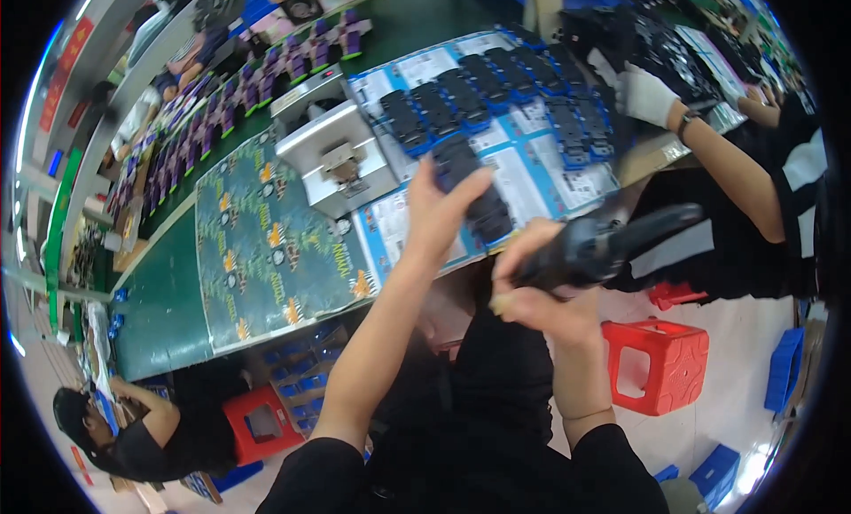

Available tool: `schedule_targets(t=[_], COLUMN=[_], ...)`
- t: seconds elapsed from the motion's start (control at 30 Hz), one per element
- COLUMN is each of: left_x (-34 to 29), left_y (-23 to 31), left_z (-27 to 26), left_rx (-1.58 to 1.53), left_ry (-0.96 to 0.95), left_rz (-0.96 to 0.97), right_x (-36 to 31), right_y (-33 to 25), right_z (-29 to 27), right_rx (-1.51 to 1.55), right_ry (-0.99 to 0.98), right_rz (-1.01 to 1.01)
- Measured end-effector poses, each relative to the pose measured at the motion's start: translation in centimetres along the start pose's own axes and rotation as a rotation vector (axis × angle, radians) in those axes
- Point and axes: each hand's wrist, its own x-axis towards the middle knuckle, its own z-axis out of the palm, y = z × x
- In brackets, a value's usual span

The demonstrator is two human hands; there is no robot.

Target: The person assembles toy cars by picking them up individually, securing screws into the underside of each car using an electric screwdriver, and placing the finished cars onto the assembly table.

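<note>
Nearest me, I see the right hand (560, 312) wrapped around a black handheld tool (581, 253), apart from the left hand (436, 208), whose thumb and fingers clamp a dark oblong block (487, 213) from both sides, near the front edge of the table (160, 332); I can't tell whether it rests on the printed sheets (503, 164) beneath. To its left stands a silvery metal fixture (324, 137). Just past the block I have rows of black-and-blue parts (441, 106), then a co-worker's white-gloved hand (650, 97) at right, and purple-and-green pieces (352, 37) lined up farther back at left
</note>
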Motion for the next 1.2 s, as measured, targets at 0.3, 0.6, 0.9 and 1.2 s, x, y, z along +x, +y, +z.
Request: schedule_targets(t=[0.3,0.6,0.9,1.2], left_x=[-8.2,-8.6,-8.5,-8.7], left_y=[2.7,1.0,1.2,1.1], left_z=[-17.9,-20.0,-19.5,-19.2], left_rx=[-0.336,-0.445,-0.366,-0.359], left_ry=[0.282,0.336,0.236,0.219], left_rz=[-0.081,-0.096,-0.062,-0.067], right_x=[7.8,16.2,17.4,11.7], right_y=[2.9,8.2,7.6,5.3], right_z=[5.7,13.4,15.7,14.8], right_rx=[0.190,-0.067,-0.324,0.180], right_ry=[-0.095,-0.070,-0.143,-0.341], right_rz=[-0.286,-0.515,-0.331,-0.252])
